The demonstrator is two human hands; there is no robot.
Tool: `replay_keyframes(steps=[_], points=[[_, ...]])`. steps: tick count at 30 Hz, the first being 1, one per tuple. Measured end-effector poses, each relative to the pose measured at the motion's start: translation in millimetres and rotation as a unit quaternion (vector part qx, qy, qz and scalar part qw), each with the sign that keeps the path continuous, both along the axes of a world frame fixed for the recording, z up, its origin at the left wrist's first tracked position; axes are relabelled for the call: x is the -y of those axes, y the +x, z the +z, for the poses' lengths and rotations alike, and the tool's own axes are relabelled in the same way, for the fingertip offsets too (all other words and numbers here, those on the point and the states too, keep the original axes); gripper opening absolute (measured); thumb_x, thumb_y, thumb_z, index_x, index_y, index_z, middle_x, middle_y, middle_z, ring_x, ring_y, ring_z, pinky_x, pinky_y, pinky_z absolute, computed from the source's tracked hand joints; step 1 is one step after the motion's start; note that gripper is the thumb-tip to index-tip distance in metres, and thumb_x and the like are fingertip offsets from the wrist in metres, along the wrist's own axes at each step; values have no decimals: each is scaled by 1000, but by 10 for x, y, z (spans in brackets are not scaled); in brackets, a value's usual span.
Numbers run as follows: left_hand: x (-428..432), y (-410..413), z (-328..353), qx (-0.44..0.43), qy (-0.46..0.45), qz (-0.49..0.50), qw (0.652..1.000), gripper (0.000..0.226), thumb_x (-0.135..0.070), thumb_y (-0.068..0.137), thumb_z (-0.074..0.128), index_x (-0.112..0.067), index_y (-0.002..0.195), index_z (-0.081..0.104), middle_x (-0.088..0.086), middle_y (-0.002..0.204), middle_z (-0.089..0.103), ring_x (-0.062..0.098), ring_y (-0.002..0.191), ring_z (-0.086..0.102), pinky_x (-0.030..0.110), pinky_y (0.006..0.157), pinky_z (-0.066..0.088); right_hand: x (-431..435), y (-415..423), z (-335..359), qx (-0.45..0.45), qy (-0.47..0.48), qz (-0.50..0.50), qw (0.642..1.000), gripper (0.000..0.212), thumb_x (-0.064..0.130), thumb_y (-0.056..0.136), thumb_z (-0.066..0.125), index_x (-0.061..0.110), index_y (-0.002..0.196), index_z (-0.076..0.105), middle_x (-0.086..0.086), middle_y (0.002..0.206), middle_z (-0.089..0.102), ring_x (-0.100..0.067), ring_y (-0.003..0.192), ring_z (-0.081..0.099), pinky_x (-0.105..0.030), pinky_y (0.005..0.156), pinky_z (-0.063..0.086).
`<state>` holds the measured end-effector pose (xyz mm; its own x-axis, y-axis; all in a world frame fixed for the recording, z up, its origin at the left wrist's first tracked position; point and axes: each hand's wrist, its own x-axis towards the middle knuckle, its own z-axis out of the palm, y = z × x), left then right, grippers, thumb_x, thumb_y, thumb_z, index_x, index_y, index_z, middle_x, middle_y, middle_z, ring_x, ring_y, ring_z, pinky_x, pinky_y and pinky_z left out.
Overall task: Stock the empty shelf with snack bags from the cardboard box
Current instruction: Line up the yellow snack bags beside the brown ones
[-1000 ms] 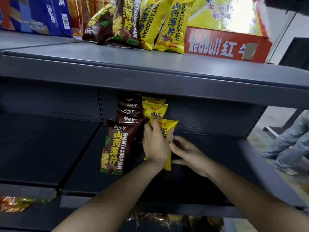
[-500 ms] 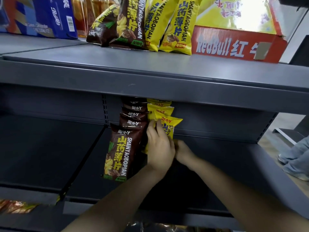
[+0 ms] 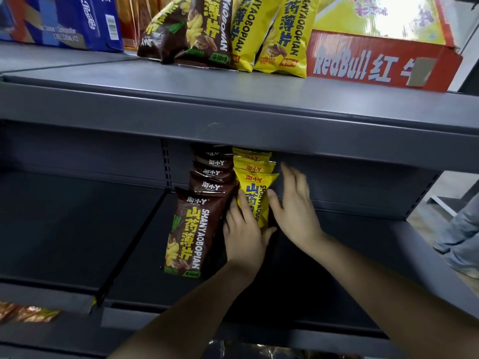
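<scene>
On the lower shelf, toward its back wall and about midway along: two rows of upright snack bags, packed front to back and touching side by side. To the left, the brown row; to the right, the yellow row, tops tucked under the lip of the upper shelf. At the head of the brown row, the front brown bag, standing nearer the shelf's front edge than the front yellow bag.

Left hand laid against the front yellow bag: fingers straight and together, running up its left side between it and the brown row, thumb spread out beneath its lower right corner. No curl round the bag.

Right hand flat and spread just beside the same bag's right edge, thumb touching that edge, fingers straight and pointing toward the back wall, tips blurred.

On the upper shelf, near its front edge: leaning brown bags, then leaning yellow bags, then a red cardboard box at the right end. At the left end, a blue carton.

Lower down at the far left, a few loose orange packets. Past the shelf's right end, legs in jeans.
</scene>
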<state>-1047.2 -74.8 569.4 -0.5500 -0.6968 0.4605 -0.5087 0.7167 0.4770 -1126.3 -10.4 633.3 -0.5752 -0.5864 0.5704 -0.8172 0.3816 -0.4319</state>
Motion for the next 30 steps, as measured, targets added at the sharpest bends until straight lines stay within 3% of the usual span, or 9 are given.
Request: replay_keyframes(steps=[3,6,9,13,17,21,23,26,30], points=[[28,-40,-35,18,20,12,1000,123,-56,50,81,-1,143,22,21,128,53,33,107,61,36,83,54,78,-8,40,-172,118,6,978,58,49,93,38,26,146,36,-9,148,37,-30,133,37,-50,104,37],[60,-58,-103,31,22,8,999,120,-48,59,76,-1,148,10,23,132,51,33,110,61,36,86,54,198,-87,-83,-274,246,31,929,58,51,94,31,28,147,36,-9,153,34,-28,140,35,-59,108,28],[92,-69,-135,25,75,6,997,127,-43,54,85,1,146,10,25,139,43,35,124,51,37,98,46,284,-176,-196,-260,285,29,922,63,54,95,26,24,151,25,-12,157,27,-30,142,30,-60,108,28],[117,-87,-141,16,143,-8,990,114,-45,78,69,2,148,-7,19,153,17,29,144,19,32,115,22,361,-221,-193,-248,311,25,917,70,60,90,27,21,149,23,-16,152,34,-35,138,36,-64,102,34],[75,-53,-97,18,163,-9,986,125,-50,71,74,-4,148,-14,12,154,15,24,143,19,31,109,31,378,-278,-139,-240,292,55,924,80,65,83,34,18,147,25,-18,144,43,-39,130,45,-57,95,44],[37,15,-92,31,178,-9,984,125,-46,73,74,-9,148,-18,9,151,19,23,140,25,33,105,35,375,-240,-67,-239,233,101,937,89,53,73,70,14,144,34,-16,131,49,-33,120,45,-50,88,52],[44,16,-79,24,180,-12,983,120,-43,76,73,-7,148,-17,10,151,19,23,140,25,32,105,35,390,-220,-80,-260,211,95,937,91,50,70,74,13,143,33,-17,130,49,-32,120,41,-51,92,50],[75,-7,-72,15,196,-10,980,120,-42,76,73,-7,148,-16,12,152,17,24,141,22,33,107,33,419,-228,-119,-282,242,68,926,85,60,80,53,14,147,26,-19,140,44,-35,131,36,-57,105,38],[104,-27,-77,14,225,-6,974,121,-40,74,75,-13,148,-18,10,152,17,23,141,21,37,106,36,452,-248,-125,-245,302,21,921,82,69,84,23,24,151,7,-13,155,28,-33,143,26,-69,105,26]])
